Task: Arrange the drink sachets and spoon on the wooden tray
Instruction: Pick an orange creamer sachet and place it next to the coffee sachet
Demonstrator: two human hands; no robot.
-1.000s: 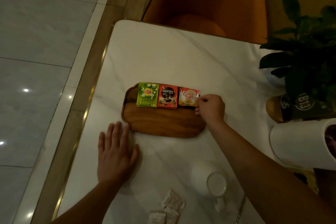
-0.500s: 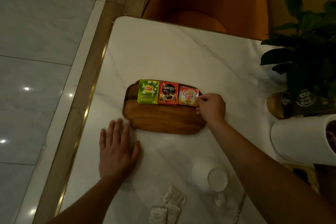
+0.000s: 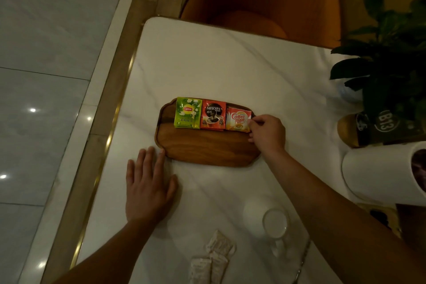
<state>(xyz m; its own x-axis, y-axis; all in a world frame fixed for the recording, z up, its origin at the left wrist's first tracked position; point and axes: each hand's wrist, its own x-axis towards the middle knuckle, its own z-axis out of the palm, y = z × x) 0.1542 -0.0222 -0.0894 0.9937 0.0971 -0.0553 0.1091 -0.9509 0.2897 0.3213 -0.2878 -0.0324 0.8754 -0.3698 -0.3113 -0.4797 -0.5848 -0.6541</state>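
The wooden tray (image 3: 207, 147) lies on the white table (image 3: 219, 71) with its long side going left to right, and three sachets sit in a row along its far edge: green Lipton (image 3: 187, 112), red Nescafe (image 3: 213, 115) and Coffee-mate (image 3: 238, 119), all with their words the right way up. The right hand (image 3: 267, 132) pinches the right edge of the Coffee-mate. The left hand (image 3: 147, 185) lies flat and open on the table, fingertips by the tray's near left corner.

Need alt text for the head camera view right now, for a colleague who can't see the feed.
A wooden tray on a white marble table holds a row of three sachets: green Lipton, red Nescafe, orange Coffee-mate. The right hand touches the Coffee-mate's right edge; the left hand lies flat beside the tray.
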